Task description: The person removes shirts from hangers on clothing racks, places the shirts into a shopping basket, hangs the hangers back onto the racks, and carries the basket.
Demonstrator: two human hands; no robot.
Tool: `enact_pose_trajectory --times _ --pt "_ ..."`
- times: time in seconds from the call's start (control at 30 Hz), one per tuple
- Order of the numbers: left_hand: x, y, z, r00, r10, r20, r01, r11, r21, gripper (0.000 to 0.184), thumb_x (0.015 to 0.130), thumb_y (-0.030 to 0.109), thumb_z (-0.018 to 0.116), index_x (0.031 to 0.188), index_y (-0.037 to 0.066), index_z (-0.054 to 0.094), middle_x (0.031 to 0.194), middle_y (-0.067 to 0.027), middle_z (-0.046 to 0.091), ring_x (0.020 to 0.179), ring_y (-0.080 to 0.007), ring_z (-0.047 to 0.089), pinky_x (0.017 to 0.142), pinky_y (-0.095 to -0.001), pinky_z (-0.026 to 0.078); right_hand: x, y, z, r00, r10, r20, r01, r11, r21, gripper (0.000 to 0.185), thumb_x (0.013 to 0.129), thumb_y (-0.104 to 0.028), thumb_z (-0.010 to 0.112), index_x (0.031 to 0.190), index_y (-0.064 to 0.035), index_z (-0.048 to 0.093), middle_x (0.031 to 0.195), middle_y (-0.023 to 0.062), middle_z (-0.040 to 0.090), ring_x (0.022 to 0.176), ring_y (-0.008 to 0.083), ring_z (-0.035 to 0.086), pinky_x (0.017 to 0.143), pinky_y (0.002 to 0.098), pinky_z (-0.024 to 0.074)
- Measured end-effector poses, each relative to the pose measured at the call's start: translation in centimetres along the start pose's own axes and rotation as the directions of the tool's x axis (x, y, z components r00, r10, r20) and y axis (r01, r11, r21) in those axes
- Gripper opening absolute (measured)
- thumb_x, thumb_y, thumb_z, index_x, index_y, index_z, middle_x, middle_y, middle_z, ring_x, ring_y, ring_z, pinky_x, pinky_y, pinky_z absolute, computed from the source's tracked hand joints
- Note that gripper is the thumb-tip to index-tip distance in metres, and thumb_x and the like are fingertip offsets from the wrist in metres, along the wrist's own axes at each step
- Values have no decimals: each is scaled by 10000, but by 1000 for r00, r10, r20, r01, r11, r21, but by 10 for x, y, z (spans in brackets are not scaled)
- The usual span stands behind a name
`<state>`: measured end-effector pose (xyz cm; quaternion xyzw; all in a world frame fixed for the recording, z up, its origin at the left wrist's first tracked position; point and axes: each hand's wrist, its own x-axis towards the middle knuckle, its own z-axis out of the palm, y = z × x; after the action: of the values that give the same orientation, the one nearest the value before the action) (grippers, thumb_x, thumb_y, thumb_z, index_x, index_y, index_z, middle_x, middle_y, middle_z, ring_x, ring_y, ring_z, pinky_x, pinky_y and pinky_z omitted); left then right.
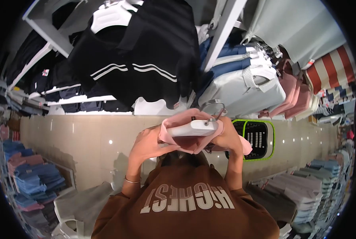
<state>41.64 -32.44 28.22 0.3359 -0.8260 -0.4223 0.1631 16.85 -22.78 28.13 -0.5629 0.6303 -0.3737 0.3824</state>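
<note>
A pink shirt (178, 120) hangs on a white hanger (202, 126) in front of my chest, its collar toward me. My left hand (147, 142) is closed on the shirt's collar at the left side. On the other side, my right hand (228, 137) grips the shirt near the metal hook (212, 104) end of the hanger. The hook points up and away from me. Part of the pink cloth shows beyond my right wrist. The fingertips of both hands are partly hidden by the fabric.
A black shirt with white stripes (134, 59) hangs ahead. Grey shirts (241, 93) and pink garments (293, 93) hang on the right rack. A black basket with a green rim (271, 139) stands on the tiled floor. Folded blue clothes (38, 175) are stacked at left, grey ones (297, 187) at right.
</note>
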Motion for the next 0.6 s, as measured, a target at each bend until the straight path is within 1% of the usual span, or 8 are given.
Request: enact_pose_trajectory --times 0.07,0.1,0.2,0.23,0.33,0.4,0.5,0.6 --pt "6 3 10 998 -57 -6 57 996 68 457 636 427 715 849 28 646 742 -169 642 692 -341 627 647 -391 496 -2 -2 13 999 16 -38 -18 999 -39 349 582 -104 694 908 4 630 769 83 649 691 102 572 671 272 469" --pt "9 5 15 996 -85 -14 86 991 104 465 629 436 718 849 33 648 716 -158 644 671 -346 624 635 -391 498 -2 2 21 997 -18 -73 11 996 -87 323 566 -85 669 870 11 619 739 134 640 681 216 622 671 309 473" --pt "19 22 25 995 -92 -39 97 986 133 437 581 375 779 837 42 657 690 -128 651 654 -299 642 615 -360 502 -8 0 41 992 83 -96 -105 963 -248 483 546 -181 612 1006 -35 606 898 201 611 847 415 541 785 447 443" --pt "21 22 26 995 -99 -25 102 984 146 439 578 379 780 839 49 658 694 -133 651 660 -300 642 615 -356 502 -9 -5 38 986 154 -61 -163 966 -198 539 559 -193 604 1078 -52 576 976 214 580 902 432 492 834 458 414" --pt "24 16 31 996 -89 20 85 982 169 438 574 357 786 863 53 659 718 -140 657 674 -279 648 619 -337 505 -15 6 31 995 89 -37 -95 973 -209 475 557 -194 617 1009 -49 610 922 200 607 873 418 529 797 445 439" --pt "26 4 36 998 -43 51 35 988 153 437 581 301 794 901 37 655 746 -132 666 678 -233 660 626 -319 507 -20 -3 10 990 141 16 -135 969 -207 421 560 -202 635 951 -46 623 882 190 621 852 398 556 765 429 456" --pt "32 7 21 997 -47 58 61 957 -283 468 622 282 783 981 14 649 718 -117 664 650 -199 658 627 -318 510 -37 -18 -15 980 200 -14 -198 954 -226 369 562 -210 655 891 -45 634 830 173 633 814 376 585 725 406 477" --pt "36 -7 15 997 62 34 -44 921 -388 451 626 148 790 1011 -28 632 775 -92 667 705 -123 629 647 -273 503 -58 -5 -37 970 238 -37 -240 936 -258 413 540 -177 657 921 -21 634 782 187 629 746 336 619 676 361 488"
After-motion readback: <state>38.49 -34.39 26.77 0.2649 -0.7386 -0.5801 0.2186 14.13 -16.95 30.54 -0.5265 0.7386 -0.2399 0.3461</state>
